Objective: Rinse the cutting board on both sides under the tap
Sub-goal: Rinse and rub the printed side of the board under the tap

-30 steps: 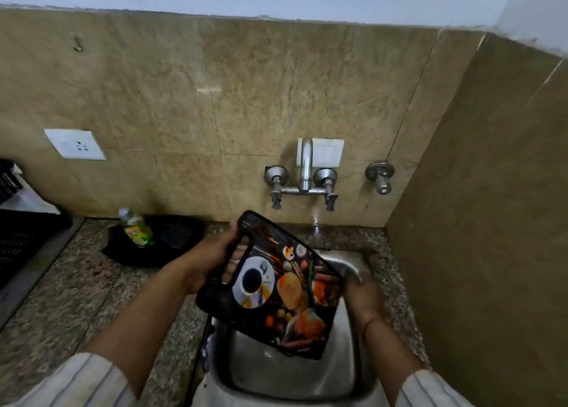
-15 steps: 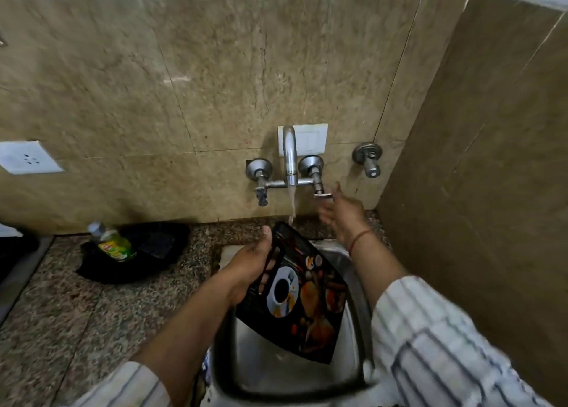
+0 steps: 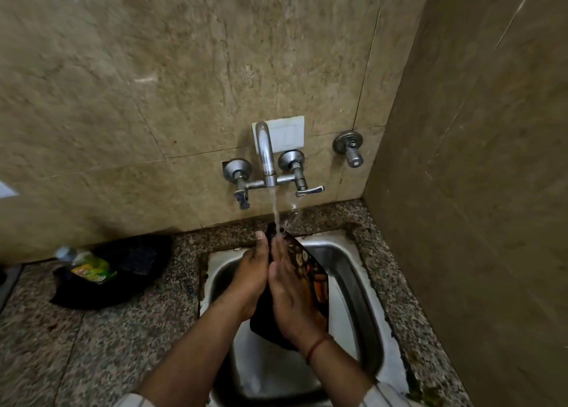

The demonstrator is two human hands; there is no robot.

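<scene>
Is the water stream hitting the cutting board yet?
Touching. The head view shows the water stream from the tap landing on the cutting board at its top edge and splashing there.

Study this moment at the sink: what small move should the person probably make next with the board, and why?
Probably slide the right hand down the printed face of the cutting board, spreading the water. The stream from the tap strikes only the board's top edge, the left hand grips the back, and the lower board looks unreached above the sink.
</scene>
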